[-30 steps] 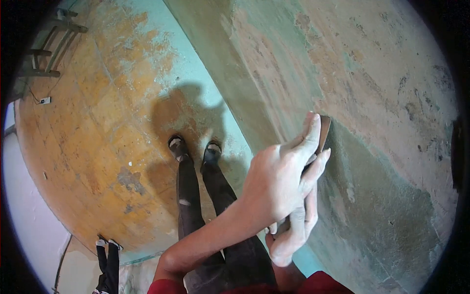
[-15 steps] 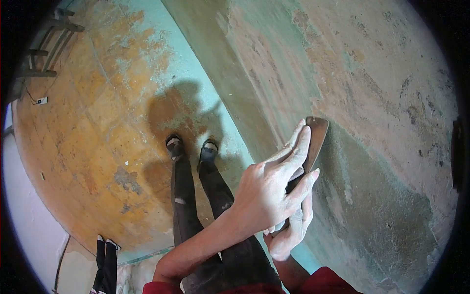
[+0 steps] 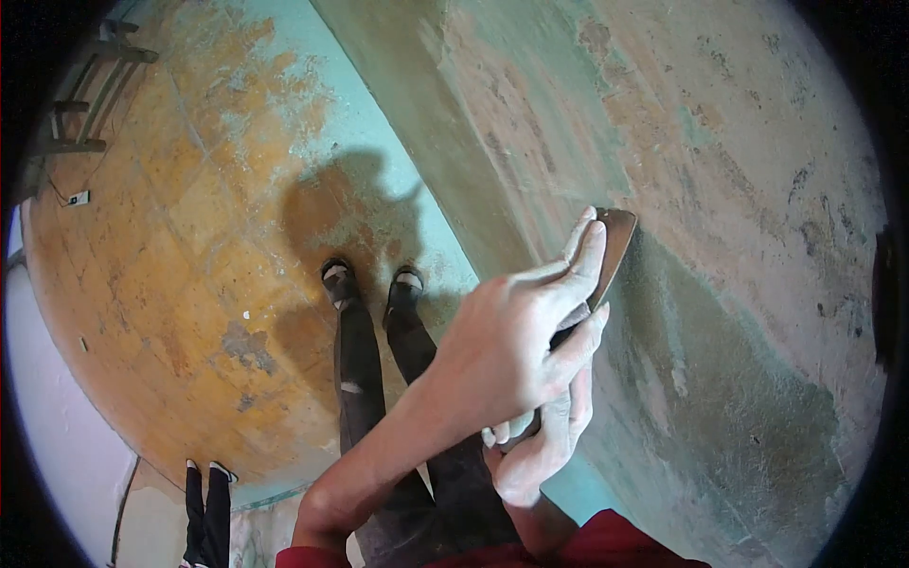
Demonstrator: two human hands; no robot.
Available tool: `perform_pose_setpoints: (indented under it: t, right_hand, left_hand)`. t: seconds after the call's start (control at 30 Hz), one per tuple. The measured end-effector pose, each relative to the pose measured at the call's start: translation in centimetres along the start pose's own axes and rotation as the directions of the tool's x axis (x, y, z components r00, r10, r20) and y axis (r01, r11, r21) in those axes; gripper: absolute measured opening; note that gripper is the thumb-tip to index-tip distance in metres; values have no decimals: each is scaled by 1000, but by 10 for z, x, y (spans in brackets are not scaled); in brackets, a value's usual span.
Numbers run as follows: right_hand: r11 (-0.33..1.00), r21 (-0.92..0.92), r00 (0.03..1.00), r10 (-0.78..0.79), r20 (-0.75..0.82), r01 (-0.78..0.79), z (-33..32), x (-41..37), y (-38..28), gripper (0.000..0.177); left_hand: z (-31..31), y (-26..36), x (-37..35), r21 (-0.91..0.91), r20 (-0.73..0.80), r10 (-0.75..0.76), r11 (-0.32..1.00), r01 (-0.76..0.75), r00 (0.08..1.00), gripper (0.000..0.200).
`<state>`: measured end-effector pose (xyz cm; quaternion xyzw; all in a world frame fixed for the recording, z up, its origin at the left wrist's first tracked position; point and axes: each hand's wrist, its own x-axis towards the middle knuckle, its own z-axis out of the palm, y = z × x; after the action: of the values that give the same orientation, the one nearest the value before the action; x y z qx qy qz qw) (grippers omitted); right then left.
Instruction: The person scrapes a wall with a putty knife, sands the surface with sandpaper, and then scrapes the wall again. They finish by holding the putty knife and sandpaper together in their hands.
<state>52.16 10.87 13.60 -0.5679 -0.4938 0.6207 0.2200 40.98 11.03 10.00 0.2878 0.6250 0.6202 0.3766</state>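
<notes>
A flat metal trowel lies against the plastered wall, its blade edge beside the darker, wet-looking patch. My left hand, dusted pale, reaches across from the left and presses its fingers along the blade and the tool's dark middle. Below it, my right hand is wrapped round the trowel's handle, partly hidden behind the left hand and wrist.
Below me is a worn orange floor with a pale green border along the wall. A wooden frame stands at the upper left, near a small white socket box. Another person's legs show at the lower left.
Both hands and the trowel have shifted slightly up in the view along the wall, and the right wrist has moved a little left. Both hands keep their hold.
</notes>
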Motion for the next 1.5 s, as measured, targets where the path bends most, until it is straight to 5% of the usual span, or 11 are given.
perform_pose_setpoints:
  t: [0.07, 0.1, 0.13, 0.93, 0.97, 1.1, 1.23, 1.33, 1.4, 1.47, 1.5]
  right_hand:
    - [186, -728, 676, -571, 466, 660, -38, 4, 21, 43]
    - [801, -426, 908, -371, 196, 420, -29, 2, 10, 44]
    - [994, 108, 994, 19, 104, -31, -20, 0, -2, 46]
    - [986, 162, 997, -43, 64, 32, -21, -1, 16, 50]
    - [954, -284, 995, -97, 25, 100, -39, -2, 16, 50]
    - [999, 42, 979, -17, 203, 9, -51, 18, 3, 51]
    - [815, -439, 914, -253, 317, 378, -41, 28, 4, 52]
    - [994, 81, 984, -83, 156, 71, -34, 3, -3, 58]
    - [999, -20, 988, 35, 152, -33, -39, 3, -1, 56]
    - [665, -482, 821, -466, 330, 571, -38, 9, 22, 44]
    - [862, -358, 932, -315, 178, 359, -37, 5, 21, 42]
  left_hand:
    - [10, 0, -8, -31, -39, 57, 998, -58, 998, 59]
    - [23, -11, -9, 15, -148, 207, 978, -207, 967, 59]
    - [20, -8, -9, 11, -145, 209, 978, -210, 967, 59]
    - [27, -9, -11, 69, -14, 72, 995, -71, 997, 63]
    - [34, -12, -17, 93, -78, 141, 987, -133, 987, 62]
    - [39, -3, -10, 84, -185, 161, 986, -147, 970, 61]
    - [31, -1, -10, 119, -120, 41, 993, -26, 992, 59]
    - [26, -1, -8, 94, -84, 31, 995, -24, 996, 56]
    - [30, -3, -6, 67, -114, 78, 995, -71, 990, 54]
    - [24, -3, -4, 86, -68, 22, 996, -16, 997, 56]
    - [28, -5, -7, 28, -99, 35, 999, -32, 994, 56]
